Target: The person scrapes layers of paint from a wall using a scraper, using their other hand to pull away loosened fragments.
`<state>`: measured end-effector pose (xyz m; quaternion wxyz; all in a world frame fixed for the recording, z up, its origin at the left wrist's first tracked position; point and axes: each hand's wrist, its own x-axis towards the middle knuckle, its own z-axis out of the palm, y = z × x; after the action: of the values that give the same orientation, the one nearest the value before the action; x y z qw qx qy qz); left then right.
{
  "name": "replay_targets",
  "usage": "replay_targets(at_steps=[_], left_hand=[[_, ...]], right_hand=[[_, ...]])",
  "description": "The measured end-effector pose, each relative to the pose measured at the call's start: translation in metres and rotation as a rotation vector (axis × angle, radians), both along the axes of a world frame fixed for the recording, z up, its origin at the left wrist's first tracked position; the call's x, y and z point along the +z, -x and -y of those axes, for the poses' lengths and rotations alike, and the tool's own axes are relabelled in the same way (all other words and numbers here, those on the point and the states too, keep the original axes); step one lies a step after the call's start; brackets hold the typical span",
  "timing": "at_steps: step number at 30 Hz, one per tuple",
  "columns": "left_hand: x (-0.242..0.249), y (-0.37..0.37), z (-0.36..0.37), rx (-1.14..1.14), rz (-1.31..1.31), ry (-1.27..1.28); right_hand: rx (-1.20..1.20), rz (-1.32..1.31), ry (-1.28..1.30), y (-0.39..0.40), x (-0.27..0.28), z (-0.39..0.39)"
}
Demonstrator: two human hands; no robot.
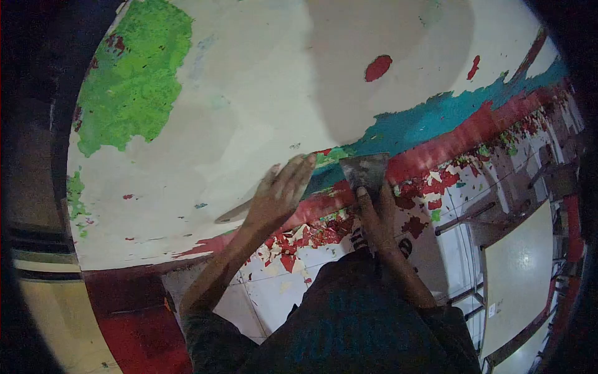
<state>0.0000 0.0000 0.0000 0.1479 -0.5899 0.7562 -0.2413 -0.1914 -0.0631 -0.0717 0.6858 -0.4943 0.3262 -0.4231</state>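
Note:
A wall (249,93) with peeling layers of white, green, teal and red paint fills the upper view. My left hand (285,187) lies on its lower part, fingers stretched out and pointing up to the right, with nothing in it. In my right hand (378,218) is a wide, flat scraper (364,168), its blade up and spotted with residue. The blade is at the teal and red band (430,153) low on the wall. My right thumb rests along the scraper; its handle is hidden by my hand.
Paint flakes (289,249) in red, white and green lie along the wall's foot on the tiled floor (249,305). A pale-topped table or bench (520,274) with dark legs stands at the right. A dark red surface (137,318) is at the lower left.

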Motion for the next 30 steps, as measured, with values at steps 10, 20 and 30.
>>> replay_targets(at_steps=[10, 20, 30], left_hand=[[-0.004, 0.011, -0.018, 0.059, -0.244, 0.03], [-0.046, 0.059, 0.013, 0.287, -1.435, 0.589], [-0.036, 0.101, 0.056, 0.674, -2.17, 1.013]], right_hand=[[-0.037, -0.341, 0.429, 0.017, 0.004, 0.024], [0.008, -0.468, 0.709, 0.03, 0.026, 0.063], [0.206, -0.605, 0.707, 0.058, 0.033, 0.095]])
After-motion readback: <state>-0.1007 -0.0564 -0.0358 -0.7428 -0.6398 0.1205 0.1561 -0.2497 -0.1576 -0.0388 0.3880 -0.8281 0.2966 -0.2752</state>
